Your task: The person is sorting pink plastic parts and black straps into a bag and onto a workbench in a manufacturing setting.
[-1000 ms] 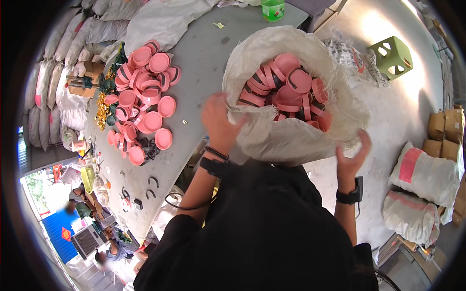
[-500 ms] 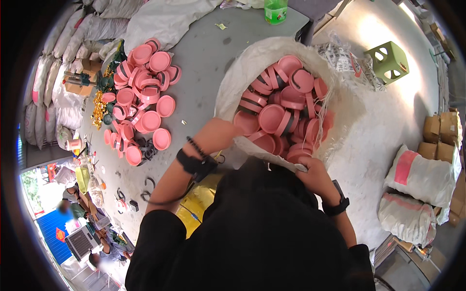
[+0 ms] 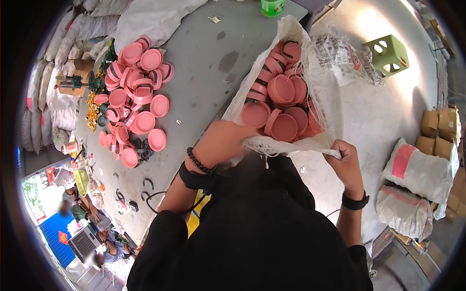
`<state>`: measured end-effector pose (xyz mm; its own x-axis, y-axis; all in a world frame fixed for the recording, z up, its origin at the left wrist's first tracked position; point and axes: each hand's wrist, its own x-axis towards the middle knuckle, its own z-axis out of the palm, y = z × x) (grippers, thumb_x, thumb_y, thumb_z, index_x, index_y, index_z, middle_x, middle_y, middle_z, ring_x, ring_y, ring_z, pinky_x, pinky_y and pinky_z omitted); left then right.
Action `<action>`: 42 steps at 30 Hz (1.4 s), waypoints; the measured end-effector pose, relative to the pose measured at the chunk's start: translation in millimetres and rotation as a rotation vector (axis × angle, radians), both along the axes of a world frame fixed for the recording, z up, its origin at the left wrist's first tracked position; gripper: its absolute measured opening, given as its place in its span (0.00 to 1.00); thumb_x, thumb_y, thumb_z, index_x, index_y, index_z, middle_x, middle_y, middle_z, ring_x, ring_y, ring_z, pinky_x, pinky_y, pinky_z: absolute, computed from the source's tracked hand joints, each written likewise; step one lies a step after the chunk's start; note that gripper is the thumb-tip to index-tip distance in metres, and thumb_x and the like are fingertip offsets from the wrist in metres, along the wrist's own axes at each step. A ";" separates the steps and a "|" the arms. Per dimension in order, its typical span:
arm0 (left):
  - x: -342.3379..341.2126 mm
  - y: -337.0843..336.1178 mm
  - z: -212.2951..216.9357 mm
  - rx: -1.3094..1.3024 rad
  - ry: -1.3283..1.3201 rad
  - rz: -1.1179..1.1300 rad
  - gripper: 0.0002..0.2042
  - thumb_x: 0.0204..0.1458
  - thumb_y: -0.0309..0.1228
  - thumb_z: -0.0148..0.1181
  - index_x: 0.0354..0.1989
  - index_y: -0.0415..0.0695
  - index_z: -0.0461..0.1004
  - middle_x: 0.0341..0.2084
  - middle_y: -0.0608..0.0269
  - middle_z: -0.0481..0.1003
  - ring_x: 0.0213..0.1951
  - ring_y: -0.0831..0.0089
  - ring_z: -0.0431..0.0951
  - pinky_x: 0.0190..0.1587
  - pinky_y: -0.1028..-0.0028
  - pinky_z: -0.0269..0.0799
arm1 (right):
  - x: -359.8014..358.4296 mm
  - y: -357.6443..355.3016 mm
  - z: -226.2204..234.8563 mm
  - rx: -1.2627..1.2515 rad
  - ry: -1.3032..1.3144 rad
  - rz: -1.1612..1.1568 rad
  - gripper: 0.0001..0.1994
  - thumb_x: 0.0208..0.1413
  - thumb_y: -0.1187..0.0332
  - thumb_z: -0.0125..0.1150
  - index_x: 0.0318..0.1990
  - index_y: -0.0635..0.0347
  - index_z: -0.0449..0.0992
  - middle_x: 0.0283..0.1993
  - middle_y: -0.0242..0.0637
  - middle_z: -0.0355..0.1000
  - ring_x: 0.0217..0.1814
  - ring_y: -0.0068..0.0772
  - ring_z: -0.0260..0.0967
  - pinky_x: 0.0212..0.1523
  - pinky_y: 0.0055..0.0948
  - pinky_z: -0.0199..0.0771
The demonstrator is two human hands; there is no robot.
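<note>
A white woven sack gapes open in front of me, full of round pink plastic cups or lids, some with dark bands. My left hand is closed on the near left part of the sack's rim, its fingertips partly hidden by the cloth. At the near right corner, my right hand pinches the rim between thumb and fingers. The rim between the two hands is pulled nearly straight. Left of the sack, a heap of similar pink pieces lies on the grey table.
Gold and dark green pieces lie beside the heap. A green container stands at the table's far edge. On the floor are a green stool, filled sacks and cartons. Other people sit at the far lower left.
The sack's mouth has narrowed and its rim is stretched. My right hand has moved right and slightly up with the rim; my left hand has shifted slightly right and down.
</note>
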<state>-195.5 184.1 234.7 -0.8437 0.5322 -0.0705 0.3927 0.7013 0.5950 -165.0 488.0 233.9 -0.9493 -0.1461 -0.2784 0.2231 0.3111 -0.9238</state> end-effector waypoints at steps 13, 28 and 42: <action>24.4 22.7 6.8 0.031 -0.048 -0.107 0.09 0.35 0.35 0.59 0.25 0.49 0.70 0.13 0.58 0.68 0.21 0.57 0.71 0.24 0.63 0.64 | -122.5 -0.1 -78.2 0.890 0.538 0.150 0.33 0.37 0.55 0.64 0.52 0.61 0.61 0.48 0.46 0.62 0.47 0.45 0.64 0.38 0.39 0.67; 54.7 14.4 -37.5 -0.177 0.147 0.573 0.27 0.35 0.44 0.62 0.42 0.40 0.64 0.33 0.55 0.67 0.35 0.53 0.70 0.31 0.63 0.65 | -104.4 39.1 -112.0 -0.151 -0.227 -0.646 0.19 0.46 0.62 0.53 0.40 0.72 0.70 0.34 0.38 0.70 0.30 0.33 0.66 0.33 0.30 0.67; 36.8 5.9 -63.3 1.418 -0.743 1.117 0.11 0.52 0.33 0.44 0.34 0.40 0.71 0.18 0.72 0.68 0.19 0.84 0.66 0.20 0.80 0.60 | -52.6 60.8 -58.9 -0.132 0.034 -0.739 0.16 0.46 0.72 0.58 0.43 0.71 0.68 0.40 0.42 0.70 0.39 0.33 0.67 0.40 0.28 0.68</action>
<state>-158.6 190.1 171.5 -0.7970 -0.1518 -0.5846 -0.3709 -0.6409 0.6721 -217.7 548.9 174.9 -0.8210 0.5023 -0.2713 0.3014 -0.0222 -0.9532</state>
